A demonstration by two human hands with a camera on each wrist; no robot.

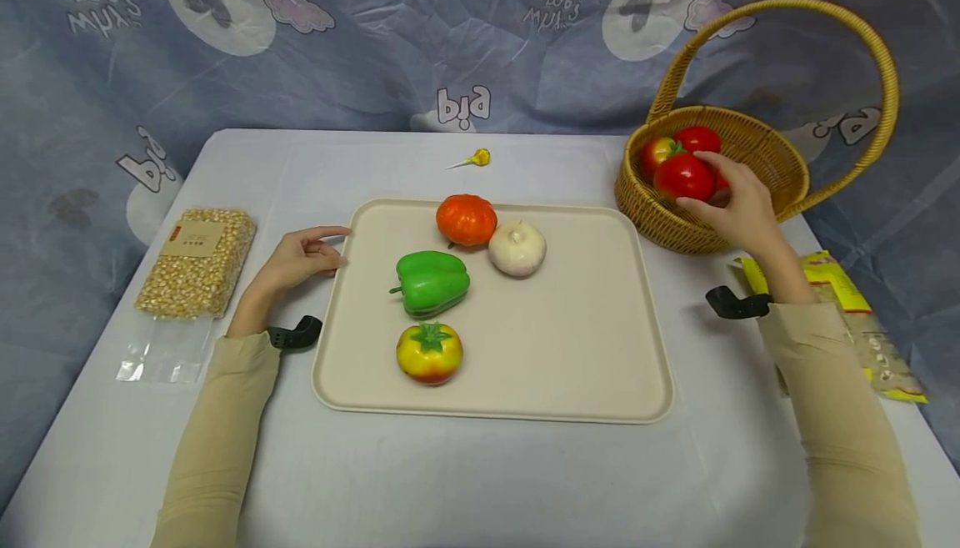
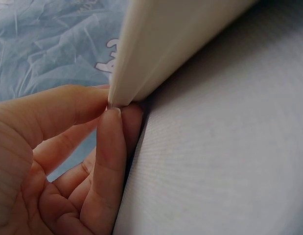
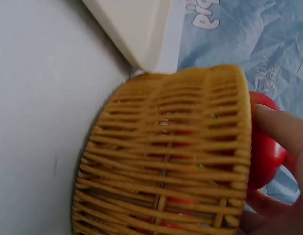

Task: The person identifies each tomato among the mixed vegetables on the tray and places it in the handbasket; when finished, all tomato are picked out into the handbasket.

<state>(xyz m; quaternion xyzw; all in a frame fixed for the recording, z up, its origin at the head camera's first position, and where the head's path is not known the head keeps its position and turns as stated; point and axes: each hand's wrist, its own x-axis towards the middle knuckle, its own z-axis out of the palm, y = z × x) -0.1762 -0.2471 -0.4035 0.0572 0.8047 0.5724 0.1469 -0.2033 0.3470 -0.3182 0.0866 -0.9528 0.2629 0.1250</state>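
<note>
At the tray's left edge my left hand [image 1: 298, 258] pinches the rim between thumb and fingers, as the left wrist view shows. The beige tray [image 1: 577, 323] bears an orange pumpkin [image 1: 467, 220], a white garlic bulb [image 1: 517, 248], a green bell pepper [image 1: 432, 283] and a yellow-red tomato [image 1: 429, 354]. My right hand [image 1: 738, 202] reaches into the wicker basket [image 1: 667, 227] and holds a red tomato [image 1: 684, 177] between thumb and fingers. Other red tomatoes [image 1: 697, 139] lie behind and beside it, partly hidden. From the right wrist, the basket wall covers part of the held tomato [image 3: 265, 147].
A clear bag of corn kernels [image 1: 197, 268] lies left of my left forearm. Behind the tray is a small yellow lollipop-like item [image 1: 480, 157]. Yellow packaging [image 1: 840, 277] sits partly under my right forearm. The basket's tall handle [image 1: 885, 72] arches up at the right.
</note>
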